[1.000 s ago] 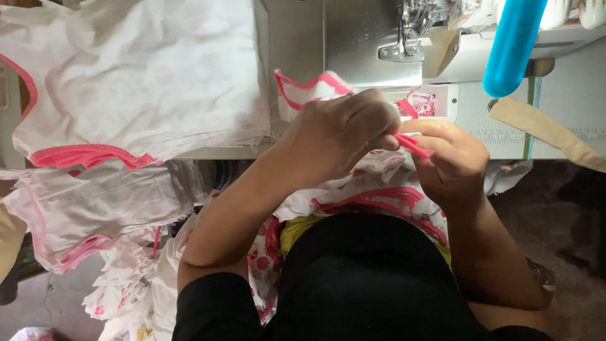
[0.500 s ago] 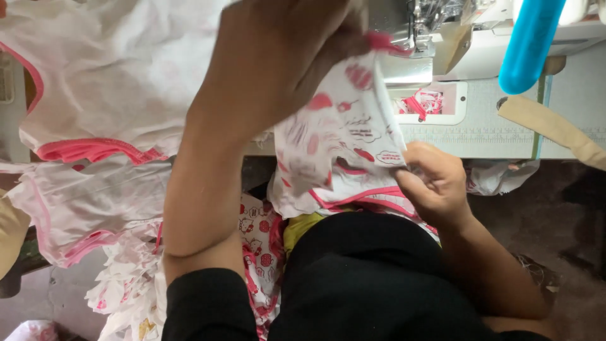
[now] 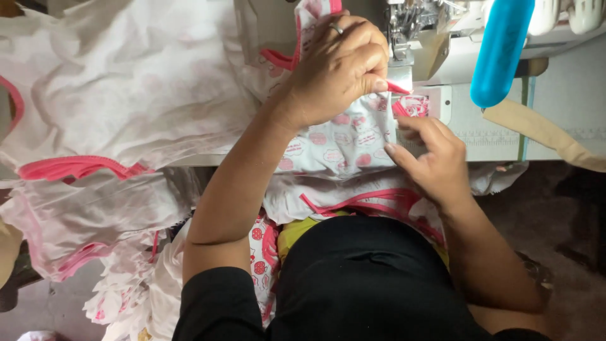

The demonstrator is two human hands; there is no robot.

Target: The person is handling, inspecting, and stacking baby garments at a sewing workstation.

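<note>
My left hand (image 3: 338, 66), with a ring on one finger, pinches the pink-trimmed edge of a white printed garment (image 3: 334, 142) just in front of the sewing machine's needle area (image 3: 404, 28). My right hand (image 3: 429, 155) lies on the same garment a little nearer to me, fingers curled and holding its edge below a small pink-printed patch (image 3: 413, 104). The cloth hangs from the machine bed down into my lap.
A pile of white garments with pink trim (image 3: 95, 120) covers the table at the left and spills over its edge. A blue cylinder (image 3: 502, 50) hangs at the upper right. A beige strap (image 3: 543, 129) crosses the right side of the table.
My left hand has come down from its raised position and brought the cloth edge to the machine. My right hand has moved up and right along the garment.
</note>
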